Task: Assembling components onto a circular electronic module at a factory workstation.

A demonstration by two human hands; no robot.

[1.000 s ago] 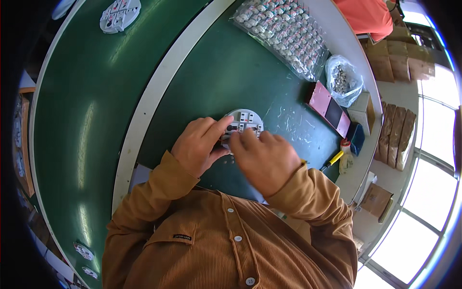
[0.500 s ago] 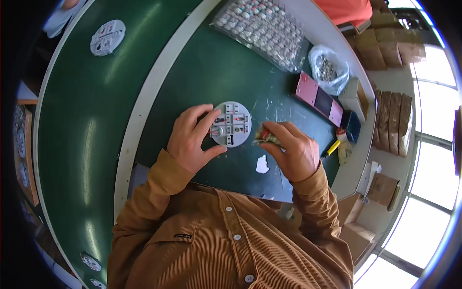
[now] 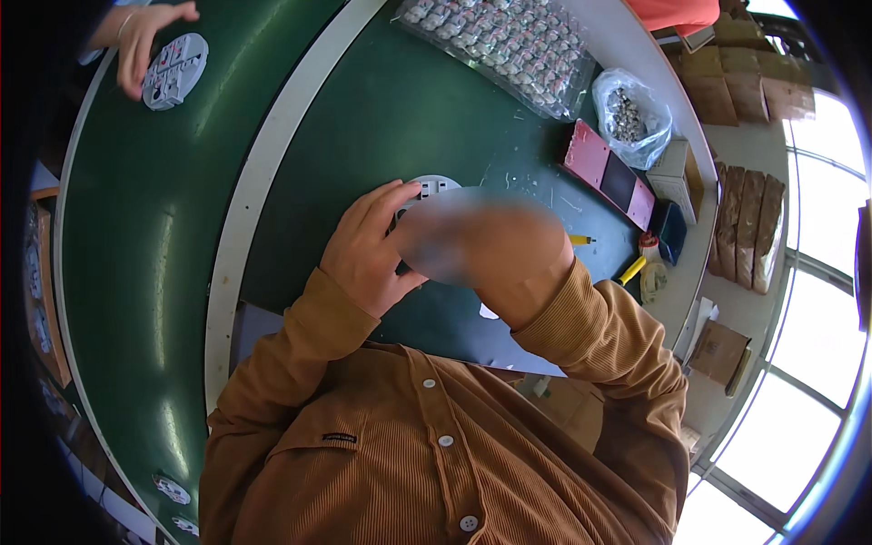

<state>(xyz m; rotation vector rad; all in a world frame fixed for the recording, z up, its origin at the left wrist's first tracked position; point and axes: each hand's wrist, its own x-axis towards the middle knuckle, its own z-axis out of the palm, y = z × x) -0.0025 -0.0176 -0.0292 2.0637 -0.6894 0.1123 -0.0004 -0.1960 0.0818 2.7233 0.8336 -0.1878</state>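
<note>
A round white plastic plate [image 3: 438,183] with small square compartments lies on the dark green table. My left hand [image 3: 368,241] grips its left side, fingers along the upper edge and thumb low down. Over most of the plate, my right hand [image 3: 509,241] is smeared by motion; its fingers and anything in them cannot be made out. Just past its wrist shows a yellow-handled tool [image 3: 581,240], held or lying I cannot tell. A white scrap [image 3: 489,311] is partly hidden below the right hand.
Parts fill a clear tray [image 3: 509,50] at the back. To the right are a bag of small metal parts [image 3: 627,118], a pink box [image 3: 609,177] and another yellow handle [image 3: 633,270]. Beyond the pale divider [image 3: 263,163], a co-worker's hand [image 3: 145,41] touches another round plate [image 3: 177,73].
My right hand has moved left over the plate, and the crumpled bundle seen in it is lost in the blur. A co-worker's hand has come to the plate at upper left.
</note>
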